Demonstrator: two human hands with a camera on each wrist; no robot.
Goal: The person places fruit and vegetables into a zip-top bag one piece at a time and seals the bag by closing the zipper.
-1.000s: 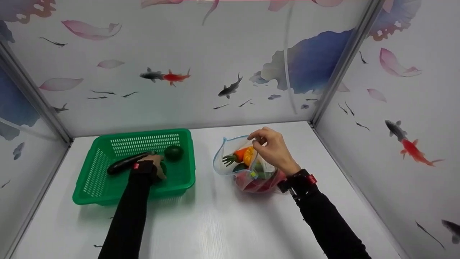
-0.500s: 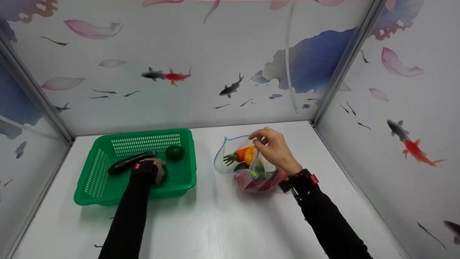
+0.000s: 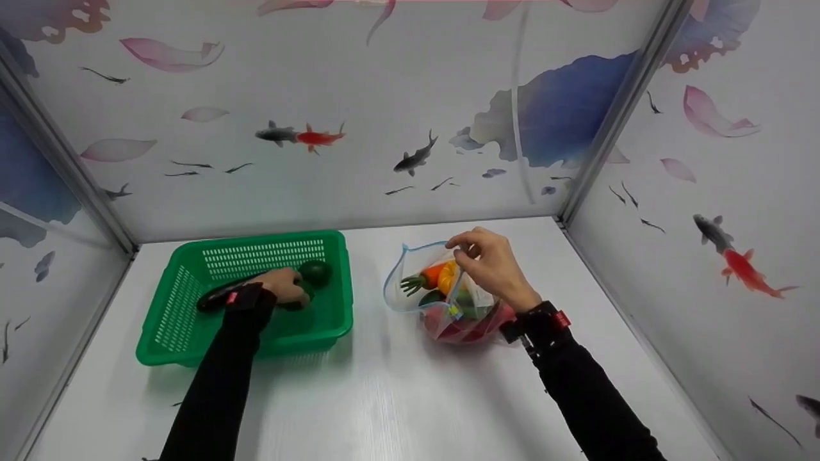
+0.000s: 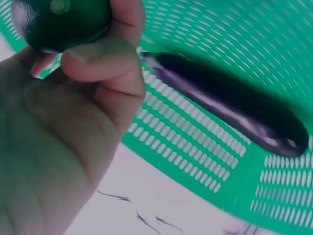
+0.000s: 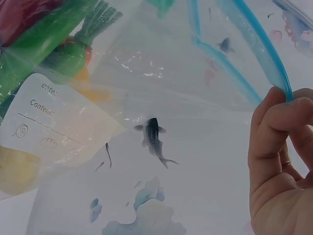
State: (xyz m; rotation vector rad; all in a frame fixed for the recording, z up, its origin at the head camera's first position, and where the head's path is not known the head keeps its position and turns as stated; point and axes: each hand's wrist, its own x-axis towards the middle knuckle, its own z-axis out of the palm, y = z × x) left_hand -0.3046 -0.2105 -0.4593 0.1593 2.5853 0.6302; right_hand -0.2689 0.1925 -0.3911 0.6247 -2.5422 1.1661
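My left hand (image 3: pixel 285 286) is inside the green plastic basket (image 3: pixel 157 320). It grips a dark green avocado (image 4: pixel 63 22), glossy with a pale stem spot, between thumb and fingers. A second dark green round fruit (image 3: pixel 315 273) lies right beside the fingers. Behind the wrist lies a long purple eggplant (image 4: pixel 225 107), partly hidden by the hand in the head view. My right hand (image 3: pixel 490 266) pinches the blue zip edge of a clear zip bag (image 5: pixel 195 98) and keeps its mouth apart. In the bag are a carrot (image 3: pixel 432 275), a yellow vegetable (image 3: pixel 446 278), and green and red produce.
The basket stands at the left of the white table (image 3: pixel 371 397), the bag to its right. Printed walls (image 3: pixel 359 83) with fish and petals enclose the back and sides. The bag carries a white label (image 5: pixel 49 117).
My left hand has lifted slightly and moved right in the basket, with the green fruit in its fingers, close to the other fruit. The right hand still pinches the bag's edge.
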